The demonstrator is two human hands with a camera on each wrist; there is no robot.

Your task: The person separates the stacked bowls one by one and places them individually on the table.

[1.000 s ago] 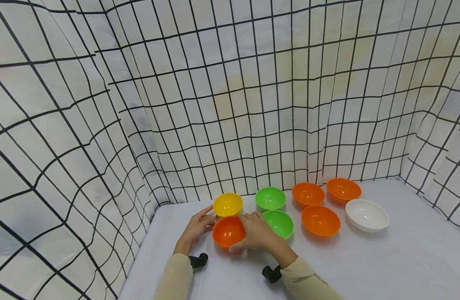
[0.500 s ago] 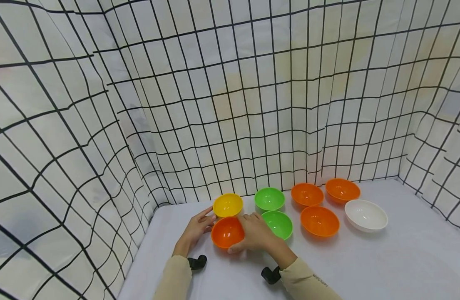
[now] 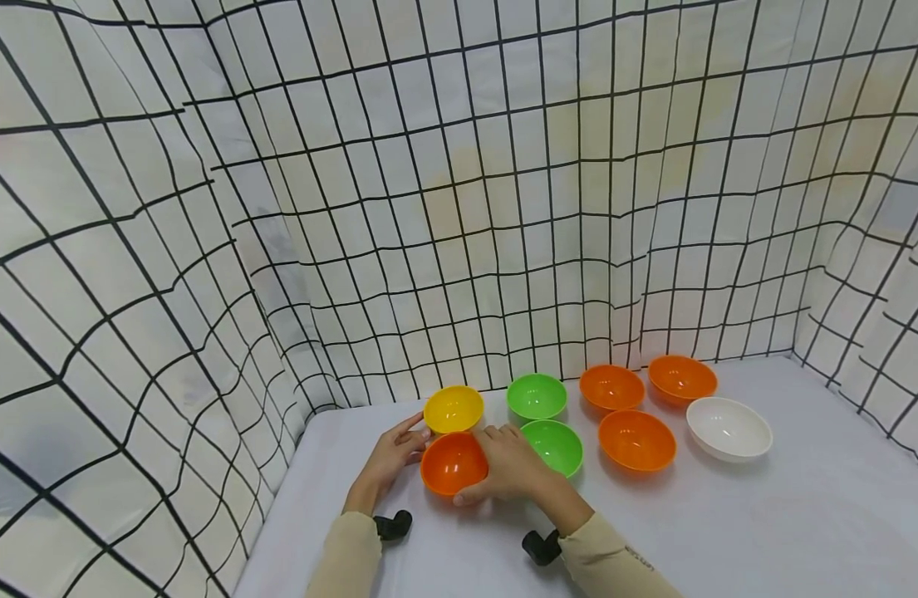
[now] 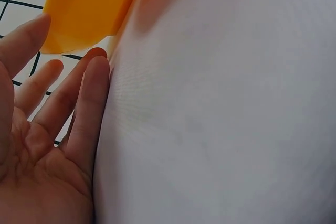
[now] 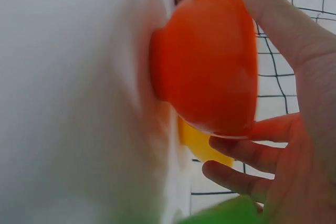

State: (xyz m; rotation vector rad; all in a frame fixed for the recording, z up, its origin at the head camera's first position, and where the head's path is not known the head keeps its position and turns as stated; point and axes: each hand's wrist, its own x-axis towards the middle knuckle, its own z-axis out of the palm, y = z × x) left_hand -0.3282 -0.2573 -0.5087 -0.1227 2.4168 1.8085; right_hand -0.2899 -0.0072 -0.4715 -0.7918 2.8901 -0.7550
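My right hand (image 3: pixel 513 462) grips an orange bowl (image 3: pixel 453 465) at the front left of the group, thumb at its near rim and fingers at its far side. In the right wrist view that orange bowl (image 5: pixel 210 61) stands upright with its foot at the white cloth. Just behind it is a yellow bowl (image 3: pixel 454 410). My left hand (image 3: pixel 391 455) lies left of these two bowls, its fingers loosely extended. The left wrist view has the fingertips close to the yellow bowl (image 4: pixel 86 14), the little-finger side of the hand along the cloth.
Two green bowls (image 3: pixel 537 397) stand one before the other, right of the yellow bowl. Farther right are three orange bowls (image 3: pixel 636 442) and a white bowl (image 3: pixel 729 429). A white backdrop (image 3: pixel 473 208) with black grid lines rises behind the white-covered table (image 3: pixel 765 523).
Both hands and the bowls keep their places on the table. The whole head view shifts very slightly.
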